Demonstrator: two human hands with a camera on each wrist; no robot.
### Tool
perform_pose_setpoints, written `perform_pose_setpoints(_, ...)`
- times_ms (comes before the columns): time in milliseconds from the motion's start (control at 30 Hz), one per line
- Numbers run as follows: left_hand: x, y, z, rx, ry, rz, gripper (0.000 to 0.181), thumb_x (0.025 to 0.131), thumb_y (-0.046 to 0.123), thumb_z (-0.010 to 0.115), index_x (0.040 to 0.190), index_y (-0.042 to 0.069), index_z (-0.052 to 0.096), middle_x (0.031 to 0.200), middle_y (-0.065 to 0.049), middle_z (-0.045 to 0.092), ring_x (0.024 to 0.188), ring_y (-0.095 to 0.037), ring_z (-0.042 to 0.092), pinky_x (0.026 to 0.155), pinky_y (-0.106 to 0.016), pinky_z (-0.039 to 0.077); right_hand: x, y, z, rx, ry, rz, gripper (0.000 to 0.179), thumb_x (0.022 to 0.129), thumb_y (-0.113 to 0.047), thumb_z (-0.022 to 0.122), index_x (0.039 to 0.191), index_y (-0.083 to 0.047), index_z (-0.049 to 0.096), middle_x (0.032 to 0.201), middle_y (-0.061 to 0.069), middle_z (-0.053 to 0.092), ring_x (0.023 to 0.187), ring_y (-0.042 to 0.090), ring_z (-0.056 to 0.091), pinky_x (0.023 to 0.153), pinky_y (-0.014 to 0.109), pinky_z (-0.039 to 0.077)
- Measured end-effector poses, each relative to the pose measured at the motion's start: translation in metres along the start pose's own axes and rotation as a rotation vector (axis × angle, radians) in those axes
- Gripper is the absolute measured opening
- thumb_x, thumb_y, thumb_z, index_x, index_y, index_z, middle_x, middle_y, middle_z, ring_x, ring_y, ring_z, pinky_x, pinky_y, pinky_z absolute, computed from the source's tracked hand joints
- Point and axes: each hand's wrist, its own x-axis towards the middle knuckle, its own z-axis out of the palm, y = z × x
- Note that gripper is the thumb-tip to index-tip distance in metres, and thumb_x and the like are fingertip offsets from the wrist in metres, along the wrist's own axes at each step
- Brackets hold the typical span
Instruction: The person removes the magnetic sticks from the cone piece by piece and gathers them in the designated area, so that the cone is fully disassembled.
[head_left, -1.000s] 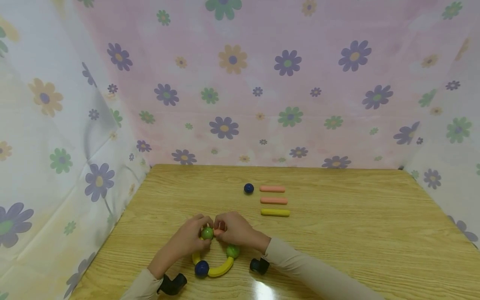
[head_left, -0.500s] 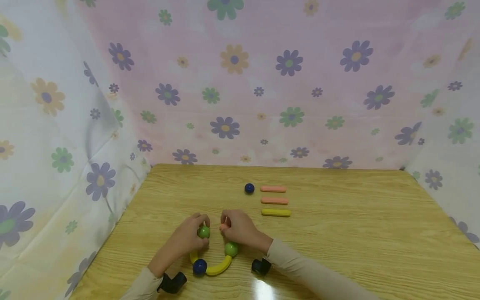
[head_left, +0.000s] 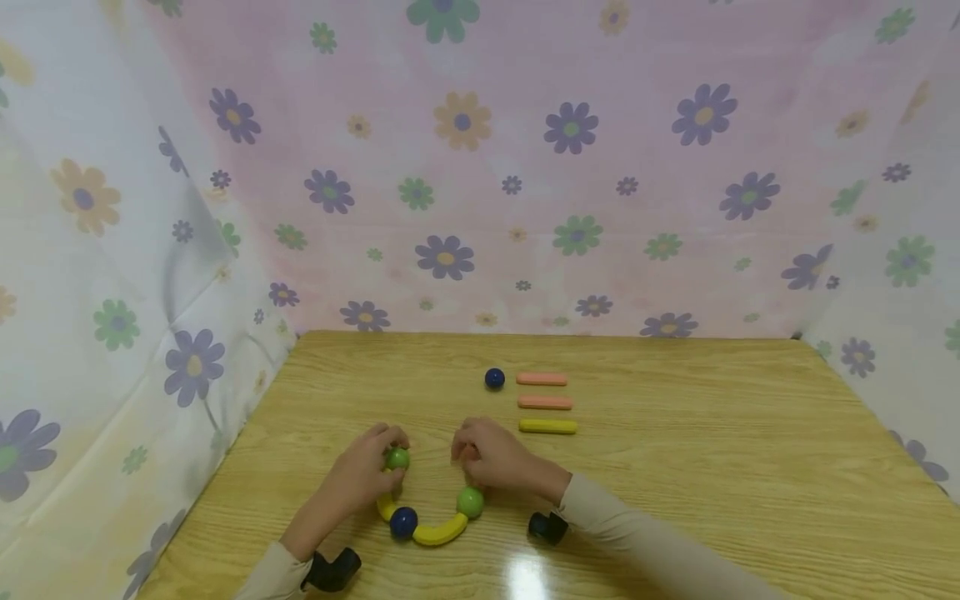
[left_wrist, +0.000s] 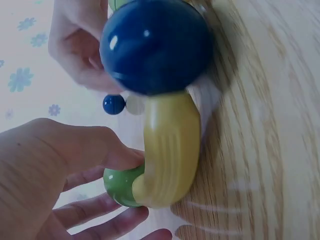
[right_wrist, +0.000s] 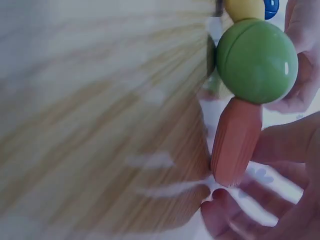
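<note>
A U-shaped chain lies on the table: a green ball (head_left: 397, 458), a curved yellow bar (left_wrist: 172, 150), a blue ball (head_left: 403, 522), a second curved yellow bar (head_left: 441, 531), and another green ball (head_left: 470, 502). My left hand (head_left: 363, 467) pinches the left green ball between thumb and fingers. At the chain's other end, an orange stick (right_wrist: 235, 142) joins the right green ball. My right hand (head_left: 498, 454) holds this stick, thumb along its side and fingers behind it; the hand hides most of the stick in the head view.
Behind the hands, a loose blue ball (head_left: 494, 379) sits left of two orange sticks (head_left: 542, 379) and a straight yellow stick (head_left: 547, 426), all lying parallel. Flowered cloth (head_left: 487, 208) walls the wooden table (head_left: 712, 433) at back and sides. Black wrist cameras (head_left: 333, 571) hang close to the tabletop.
My right hand has moved right with the orange stick, away from the left green ball. My left hand has shifted slightly left with its ball, so the chain's opening is wider.
</note>
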Motion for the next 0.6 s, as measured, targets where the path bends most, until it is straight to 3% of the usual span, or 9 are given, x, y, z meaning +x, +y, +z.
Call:
perform_pose_setpoints(100,-0.002,-0.002,-0.002,-0.009,0.017,-0.009,0.028,0.073,0.002,0.077,0.096,0.010,0.063,0.093,0.000,0.054,0.078,-0.015,0.052,0.065,-0.032,0.047,-0.006,0.005,-0.004,0.007,-0.034,-0.065,0.036,0.071,0.007,0.048,0.087,-0.016,0.070,0.090,-0.008,0.057,0.080,0.011,0.044,0.070,0.023,0.038)
perform_pose_setpoints(233,-0.003,-0.007,-0.003,-0.002,0.039,-0.011,0.027,0.073,0.001,0.077,0.094,0.010,0.062,0.091,0.001,0.053,0.078,-0.014,0.051,0.066,-0.031,0.047,-0.015,0.009,-0.010,-0.012,-0.076,-0.125,0.036,0.078,0.006,0.046,0.089,-0.018,0.070,0.092,-0.009,0.058,0.077,0.010,0.040,0.068,0.023,0.033)
perform_pose_setpoints(333,-0.004,-0.010,-0.005,0.012,0.057,-0.005,0.026,0.072,0.001,0.077,0.092,0.010,0.062,0.092,0.001,0.054,0.078,-0.013,0.051,0.066,-0.030,0.047,-0.023,0.012,-0.016,-0.038,-0.116,-0.147,0.031,0.079,0.002,0.051,0.089,-0.020,0.070,0.090,-0.011,0.057,0.076,0.008,0.040,0.067,0.020,0.034)
perform_pose_setpoints(500,-0.007,-0.013,-0.008,0.031,0.067,-0.003,0.025,0.073,0.001,0.076,0.092,0.010,0.063,0.098,-0.003,0.057,0.078,-0.014,0.052,0.066,-0.031,0.047,-0.035,0.011,-0.026,-0.097,-0.167,-0.167,0.028,0.071,-0.003,0.061,0.089,-0.022,0.069,0.089,-0.013,0.055,0.077,0.007,0.041,0.068,0.020,0.036)
perform_pose_setpoints(600,-0.009,-0.014,-0.010,0.046,0.060,-0.017,0.024,0.074,0.003,0.075,0.093,0.011,0.062,0.101,-0.006,0.056,0.080,-0.015,0.053,0.066,-0.032,0.047,-0.043,0.009,-0.031,-0.129,-0.174,-0.173,0.024,0.073,-0.006,0.065,0.089,-0.024,0.068,0.090,-0.014,0.055,0.079,0.007,0.040,0.071,0.021,0.036)
